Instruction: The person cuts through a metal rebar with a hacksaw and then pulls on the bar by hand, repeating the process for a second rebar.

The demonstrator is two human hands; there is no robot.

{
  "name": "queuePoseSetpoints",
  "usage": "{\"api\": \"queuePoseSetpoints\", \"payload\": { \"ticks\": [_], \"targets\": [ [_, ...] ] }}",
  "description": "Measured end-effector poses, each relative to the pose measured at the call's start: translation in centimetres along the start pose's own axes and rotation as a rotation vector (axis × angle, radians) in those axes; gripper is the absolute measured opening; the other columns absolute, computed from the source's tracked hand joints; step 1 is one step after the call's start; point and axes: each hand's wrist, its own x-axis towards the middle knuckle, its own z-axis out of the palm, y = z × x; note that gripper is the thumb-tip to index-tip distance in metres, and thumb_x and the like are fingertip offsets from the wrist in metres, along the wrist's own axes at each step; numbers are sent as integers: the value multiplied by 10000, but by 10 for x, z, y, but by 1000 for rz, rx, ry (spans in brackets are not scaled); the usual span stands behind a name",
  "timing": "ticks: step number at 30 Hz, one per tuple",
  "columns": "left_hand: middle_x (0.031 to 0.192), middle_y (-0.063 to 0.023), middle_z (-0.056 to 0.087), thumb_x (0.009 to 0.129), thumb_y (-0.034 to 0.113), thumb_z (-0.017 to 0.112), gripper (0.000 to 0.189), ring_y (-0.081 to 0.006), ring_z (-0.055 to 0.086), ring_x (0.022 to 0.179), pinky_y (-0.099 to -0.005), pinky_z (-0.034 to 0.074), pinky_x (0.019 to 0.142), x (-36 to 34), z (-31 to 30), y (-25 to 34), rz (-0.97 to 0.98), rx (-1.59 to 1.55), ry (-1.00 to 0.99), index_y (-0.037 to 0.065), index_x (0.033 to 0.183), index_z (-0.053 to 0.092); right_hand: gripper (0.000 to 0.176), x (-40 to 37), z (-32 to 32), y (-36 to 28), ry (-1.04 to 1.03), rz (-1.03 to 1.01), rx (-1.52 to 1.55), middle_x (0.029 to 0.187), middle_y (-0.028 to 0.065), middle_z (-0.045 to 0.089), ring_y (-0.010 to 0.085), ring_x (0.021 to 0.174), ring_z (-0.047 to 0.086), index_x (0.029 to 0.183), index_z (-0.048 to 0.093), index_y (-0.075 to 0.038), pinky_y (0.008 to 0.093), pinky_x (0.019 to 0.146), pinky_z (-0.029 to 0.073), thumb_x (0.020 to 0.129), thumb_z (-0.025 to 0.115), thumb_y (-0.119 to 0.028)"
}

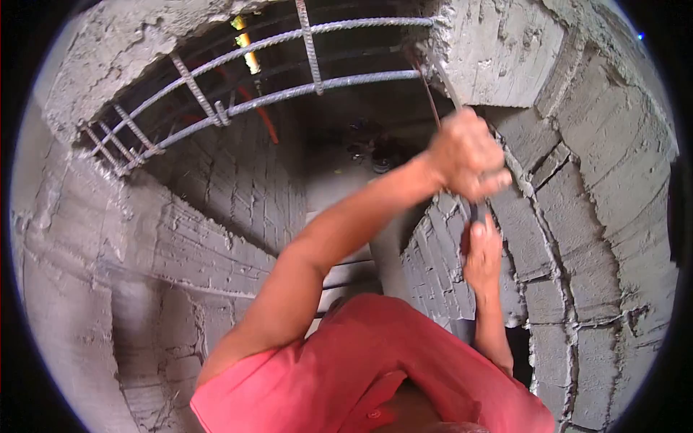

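A steel bar (440, 76) is held at one o'clock, its tip set against the broken concrete edge (491, 58) beside exposed rebar (289, 94). The left hand (468, 155) is clenched around the shaft; the right hand (482, 252), just below at five o'clock, is wrapped around the lower end

Both bare arms reach upward. The left hand (469, 155) is clenched in a tight fist, its arm nearly straight. The right hand (482, 249) is closed just below it, thumb uppermost.
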Motion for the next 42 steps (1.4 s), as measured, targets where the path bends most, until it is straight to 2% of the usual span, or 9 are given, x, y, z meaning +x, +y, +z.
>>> {"api": "queuePoseSetpoints", "payload": {
  "ticks": [7, 17, 19, 24, 31, 32, 37, 40, 42],
  "targets": [
    [551, -22, 408, 737, 336, 653, 338, -227, 440, 524, -413, 342, 572, -2, 1, -44, 112, 88, 65, 183, 558, 411, 438, 41, 11, 14, -4, -199, -123, 618, 188, 445, 401, 539, 463, 902, 536, -2, 485, 529, 332, 1084, 409, -379],
    [559, 3, 380, 739, 325, 618, 332, -212, 428, 523, -403, 321, 535, -4, 19, -17, 20, -48, 163, 200, 554, 373, 481, 18, -11, -5, -65, 123, 113, 642, 131, 493, 283, 543, 473, 921, 547, -3, 426, 558, 396, 1079, 432, -442],
    [567, 3, 394, 746, 328, 617, 312, -218, 439, 535, -409, 322, 544, -1, 17, -67, 190, 143, 114, 202, 569, 393, 477, 62, 12, 30, 56, -439, -478, 656, 133, 492, 288, 558, 469, 938, 546, 7, 428, 569, 400, 1087, 423, -429],
    [508, 12, 379, 664, 334, 652, 301, -193, 434, 501, -394, 350, 548, -1, 21, -29, 92, 50, 190, 217, 530, 409, 461, 27, -15, -1, -136, 129, -18, 685, 158, 489, 321, 567, 465, 942, 555, 19, 443, 581, 407, 1084, 434, -402],
    [564, -8, 393, 686, 300, 668, 310, -226, 397, 502, -405, 274, 525, 1, 13, -75, 174, 171, 143, 204, 584, 391, 333, 76, 9, -21, -38, 12, -40, 666, 190, 493, 347, 580, 467, 916, 540, 36, 450, 563, 372, 1067, 472, -252],
    [584, -8, 416, 683, 332, 668, 287, -242, 433, 504, -419, 315, 512, 5, 11, -88, 63, 107, 79, 214, 613, 415, 346, 82, 19, 18, 276, -472, -447, 730, 212, 520, 344, 613, 484, 898, 518, 33, 449, 584, 382, 1068, 473, -265],
    [493, 25, 406, 655, 348, 645, 309, -205, 442, 478, -406, 350, 509, -18, 41, 18, -66, 37, 235, 222, 522, 397, 577, -20, -30, 31, -128, 62, -87, 780, 133, 508, 234, 652, 493, 1297, 578, 83, 341, 585, 408, 1110, 370, -423],
    [454, 6, 374, 677, 339, 646, 360, -221, 416, 454, -430, 331, 510, -13, 41, 6, -58, 13, 262, 221, 474, 374, 424, -7, -28, 6, -141, 225, -4, 887, 207, 577, 357, 782, 485, 1207, 582, 76, 435, 747, 418, 1129, 360, -276],
    [468, 2, 398, 689, 339, 648, 377, -229, 406, 435, -435, 323, 497, -12, 57, -64, 13, 128, 131, 213, 471, 367, 582, 43, -8, 78, 111, -380, -546, 1022, 333, 631, 436, 907, 598, 1403, 499, 136, 456, 848, 470, 1117, 405, -362]
  ]
}}
